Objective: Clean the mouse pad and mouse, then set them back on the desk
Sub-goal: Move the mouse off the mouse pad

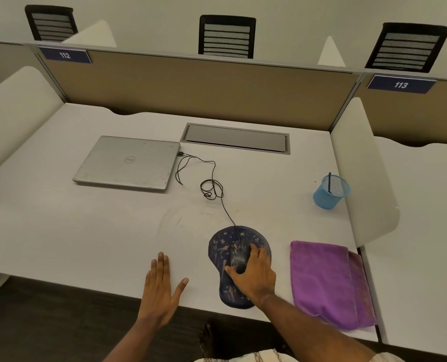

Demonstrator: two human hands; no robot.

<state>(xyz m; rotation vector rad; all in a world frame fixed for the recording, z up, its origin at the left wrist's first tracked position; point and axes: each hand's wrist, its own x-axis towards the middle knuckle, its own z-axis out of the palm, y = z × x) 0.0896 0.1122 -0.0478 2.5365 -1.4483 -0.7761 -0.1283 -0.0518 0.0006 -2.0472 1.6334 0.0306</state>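
Right hand (255, 276) sits over the black mouse (239, 258), fingers curled across its top and right side, thumb on its left flank: it is grasping the mouse. The mouse lies under the palm and fingers, with only its front and left part showing. It rests on the dark blue mouse pad (221, 248), which is blotched with pale stains. The pad lies near the front edge of the white desk (60, 231), its wrist-rest end toward the person and partly under the right wrist.

Left hand (159, 290) lies flat on the desk, palm down, fingers straight and together, thumb spread, holding nothing. It is to the left of the pad and not touching it.

The mouse cable (213, 185) runs from the pad's far edge in loose loops to a closed silver laptop (128, 162) at back left. A folded purple cloth (327, 280) lies just right of the pad, at the desk's front right corner. A blue mesh pen cup (330, 193) with one pen stands farther back on the right. There is a faint dusty outline (186, 218) on the desk, left of and behind the pad. A grey cable hatch (235, 138) sits near the tan partition (191, 87).
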